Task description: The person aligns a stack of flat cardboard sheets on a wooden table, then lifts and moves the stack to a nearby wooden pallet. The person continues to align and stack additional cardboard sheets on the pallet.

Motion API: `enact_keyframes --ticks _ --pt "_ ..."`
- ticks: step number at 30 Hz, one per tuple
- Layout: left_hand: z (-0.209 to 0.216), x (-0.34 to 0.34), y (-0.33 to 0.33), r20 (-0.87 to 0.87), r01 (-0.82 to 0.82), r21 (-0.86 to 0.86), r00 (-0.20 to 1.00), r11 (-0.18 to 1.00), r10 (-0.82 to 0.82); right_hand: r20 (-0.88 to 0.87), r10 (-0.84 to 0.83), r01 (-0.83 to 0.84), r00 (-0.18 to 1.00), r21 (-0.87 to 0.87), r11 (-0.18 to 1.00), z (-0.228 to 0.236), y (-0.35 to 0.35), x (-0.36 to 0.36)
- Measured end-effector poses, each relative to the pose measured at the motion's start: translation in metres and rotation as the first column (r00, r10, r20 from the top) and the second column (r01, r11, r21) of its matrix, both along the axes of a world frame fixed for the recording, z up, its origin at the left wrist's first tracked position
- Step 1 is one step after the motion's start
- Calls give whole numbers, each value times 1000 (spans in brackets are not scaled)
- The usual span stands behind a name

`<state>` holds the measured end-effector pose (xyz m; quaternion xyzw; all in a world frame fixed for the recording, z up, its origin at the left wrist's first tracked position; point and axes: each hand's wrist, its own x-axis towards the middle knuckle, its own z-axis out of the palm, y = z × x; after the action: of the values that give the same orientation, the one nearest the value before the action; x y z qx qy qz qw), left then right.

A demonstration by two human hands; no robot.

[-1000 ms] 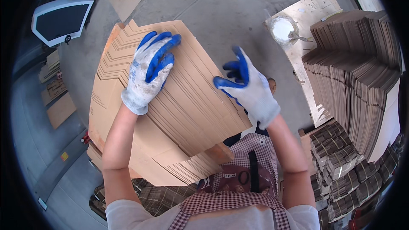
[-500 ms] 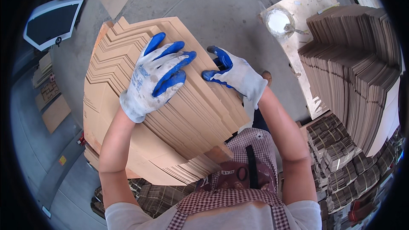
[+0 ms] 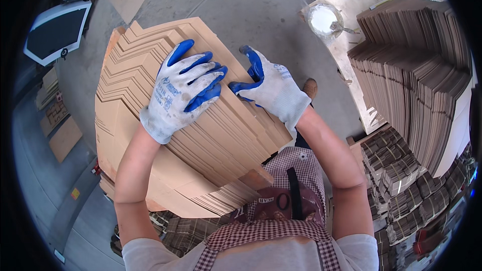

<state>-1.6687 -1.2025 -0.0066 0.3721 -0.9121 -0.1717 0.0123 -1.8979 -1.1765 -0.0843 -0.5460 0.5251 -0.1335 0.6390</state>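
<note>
A slanted stack of folded tan cardboard sheets (image 3: 125,65) lies in front of me, its edges stepped in zigzag layers. My left hand (image 3: 183,90), in a white and blue work glove, rests on top of the stack with its fingers spread. At the stack's right edge is my right hand (image 3: 266,80), gloved the same way. Its thumb touches the top sheets, while the index finger stretches out past the edge, apart from the thumb. The other right fingers are partly hidden behind the hand.
On the right, a board (image 3: 346,45) on the floor carries a round container of white stuff (image 3: 324,20). Beside it rises a tall stack of brown cardboard (image 3: 401,80). Strapped cardboard bundles (image 3: 391,160) lie at lower right. A white-framed dark panel (image 3: 57,32) stands at upper left.
The whole view has shifted slightly, carrying the stack a little left. My right hand's index finger and thumb are spread wider. My left hand stays on the stack.
</note>
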Motion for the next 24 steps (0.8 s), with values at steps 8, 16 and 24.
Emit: enact_keyframes --ticks 8,16,24 --pt "-2 1 3 60 64 -93 996 994 -59 -12 -85 84 996 -77 994 -5 6 4" --pt "-6 -3 13 130 123 -132 986 984 -106 -40 -79 75 996 -91 993 -6 7 4" --pt "-3 -1 21 198 96 -110 978 989 -73 -30 -116 112 993 -125 986 -3 10 4"
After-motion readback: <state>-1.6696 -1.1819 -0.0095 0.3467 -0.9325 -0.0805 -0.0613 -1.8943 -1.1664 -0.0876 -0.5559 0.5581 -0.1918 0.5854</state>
